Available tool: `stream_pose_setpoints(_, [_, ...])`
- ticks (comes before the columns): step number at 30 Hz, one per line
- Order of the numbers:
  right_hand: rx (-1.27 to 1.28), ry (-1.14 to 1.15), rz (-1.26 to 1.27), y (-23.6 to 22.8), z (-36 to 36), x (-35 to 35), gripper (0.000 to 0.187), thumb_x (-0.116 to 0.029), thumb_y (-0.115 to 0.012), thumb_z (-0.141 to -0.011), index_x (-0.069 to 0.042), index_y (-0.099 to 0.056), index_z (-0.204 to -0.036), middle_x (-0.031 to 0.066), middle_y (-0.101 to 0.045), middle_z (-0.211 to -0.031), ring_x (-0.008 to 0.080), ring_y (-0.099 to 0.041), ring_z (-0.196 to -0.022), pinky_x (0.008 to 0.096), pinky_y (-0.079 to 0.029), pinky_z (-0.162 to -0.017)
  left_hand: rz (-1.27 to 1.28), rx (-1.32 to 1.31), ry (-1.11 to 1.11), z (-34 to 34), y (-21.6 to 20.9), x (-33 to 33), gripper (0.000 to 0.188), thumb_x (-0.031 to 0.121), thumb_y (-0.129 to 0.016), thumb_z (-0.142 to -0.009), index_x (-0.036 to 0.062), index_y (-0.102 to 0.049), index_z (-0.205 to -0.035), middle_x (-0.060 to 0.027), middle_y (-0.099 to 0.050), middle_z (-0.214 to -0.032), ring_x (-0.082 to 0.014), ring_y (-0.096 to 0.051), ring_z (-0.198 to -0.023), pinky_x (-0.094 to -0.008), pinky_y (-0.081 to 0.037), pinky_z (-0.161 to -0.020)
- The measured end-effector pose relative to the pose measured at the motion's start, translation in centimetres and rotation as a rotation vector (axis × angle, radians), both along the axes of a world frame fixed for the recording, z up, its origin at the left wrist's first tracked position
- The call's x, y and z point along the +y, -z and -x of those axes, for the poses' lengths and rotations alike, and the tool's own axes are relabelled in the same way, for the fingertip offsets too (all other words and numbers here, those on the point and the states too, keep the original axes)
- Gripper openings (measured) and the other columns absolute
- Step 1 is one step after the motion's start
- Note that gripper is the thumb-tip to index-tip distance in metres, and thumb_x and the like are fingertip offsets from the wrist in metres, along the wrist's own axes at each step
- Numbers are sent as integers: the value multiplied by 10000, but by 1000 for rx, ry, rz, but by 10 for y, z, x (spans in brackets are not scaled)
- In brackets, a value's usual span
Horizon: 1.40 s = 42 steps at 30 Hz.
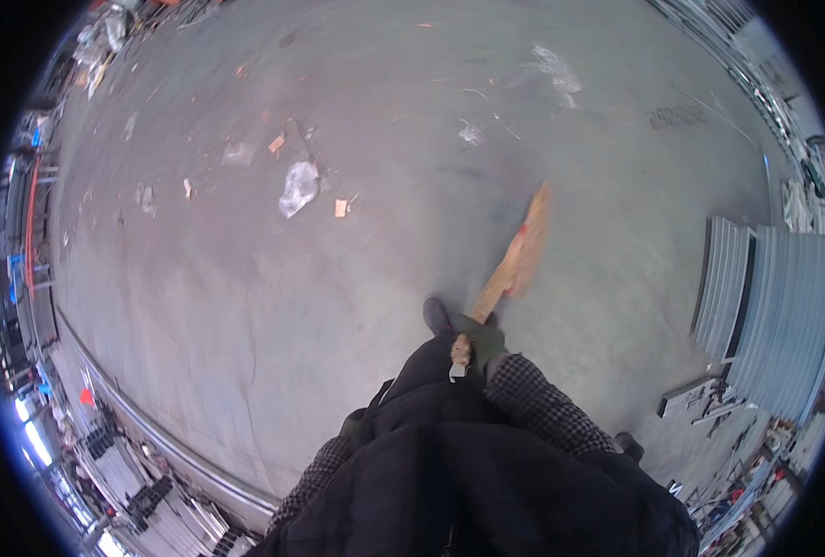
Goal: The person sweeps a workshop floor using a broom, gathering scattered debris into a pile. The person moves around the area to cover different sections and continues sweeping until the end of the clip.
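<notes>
Right hand (pixel 482 340), dark green glove, is wrapped round the grip of a straw broom (pixel 515 258); no gap visible between glove and grip. Broom leaves the hand toward 1 o'clock, butt end poking out toward 7, so long axis runs 7-to-1. Bristle end is the far end, out over the grey concrete floor (pixel 385 251).

Key geometry: most of the nearer litter sits on the other side of that axis. From the right hand, clear plastic bag (pixel 298 188) lies between 10 and 11 o'clock, tan scrap (pixel 341 208) at about half past 10. From the bristle end both are round 9 o'clock, well apart from it. Crumpled film (pixel 471 132) is near 12 from the hand, larger film sheet (pixel 556 74) about half past 12.

Right hand is clearly the nearer one to the broom. Left hand (pixel 352 423) is back toward 8 o'clock by the dark jacket (pixel 412 455), mostly covered; can't tell how far open or whether it has anything.

Hard to read: bristles are smeared, so floor contact unclear. Right-hand fingers don't separate out. Rim clutter too small and bent to sort.
</notes>
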State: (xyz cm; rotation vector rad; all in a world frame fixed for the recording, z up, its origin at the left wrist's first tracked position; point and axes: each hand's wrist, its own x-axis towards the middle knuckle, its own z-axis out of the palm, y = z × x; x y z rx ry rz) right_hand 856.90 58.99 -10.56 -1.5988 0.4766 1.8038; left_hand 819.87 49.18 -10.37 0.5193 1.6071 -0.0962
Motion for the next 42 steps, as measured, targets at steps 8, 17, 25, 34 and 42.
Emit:
stream_pose_setpoints(8, [219, -79, -326, -11, 72, 81, 302, -373, -696, -869, -123, -546, -944, 25, -528, -695, 145, -523, -581, 305, -434, -501, -18, 143, 123, 34, 5, 2, 433, 401, -604, -951, 15, -655, -1141, -103, -706, -997, -191, -647, -854, -349, -525, -716])
stream_pose_setpoints(17, [160, 201, -429, -47, -137, 34, 481, -312, -695, -864, -80, -528, -1251, 52, -607, -869, 165, -605, -696, 330, -517, -589, -139, 67, 370, -22, 43, 80, 405, 386, -588, -953, 25, -658, -1124, -99, -704, -976, -191, -646, -848, -357, -520, -720])
stream_pose_setpoints(25, [-407, 248, -258, -49, -314, -31, 749, -87, -718, -811, -153, -296, -1427, 108, -581, -823, 222, -604, -639, 391, -521, -525, -194, 72, 436, -118, 41, 152, 382, 373, -573, -954, 34, -660, -1109, -95, -703, -958, -192, -645, -843, -364, -516, -723])
stream_pose_setpoints(34, [-364, 556, 82, 98, -512, -25, 220, -255, -650, -899, -132, -484, -824, 36, -444, -581, 179, -422, -421, 362, -332, -392, -162, 136, 463, -192, 14, 174, 358, 358, -557, -956, 45, -663, -1092, -91, -701, -937, -192, -644, -836, -372, -511, -726])
stream_pose_setpoints(42, [442, -208, -1043, 211, -322, 119, 395, -448, -643, -882, -76, -534, -804, 64, -465, -645, 237, -504, -584, 391, -426, -532, -115, 165, 442, -197, -2, 193, 338, 345, -542, -958, 54, -666, -1078, -87, -700, -918, -193, -643, -831, -379, -507, -729])
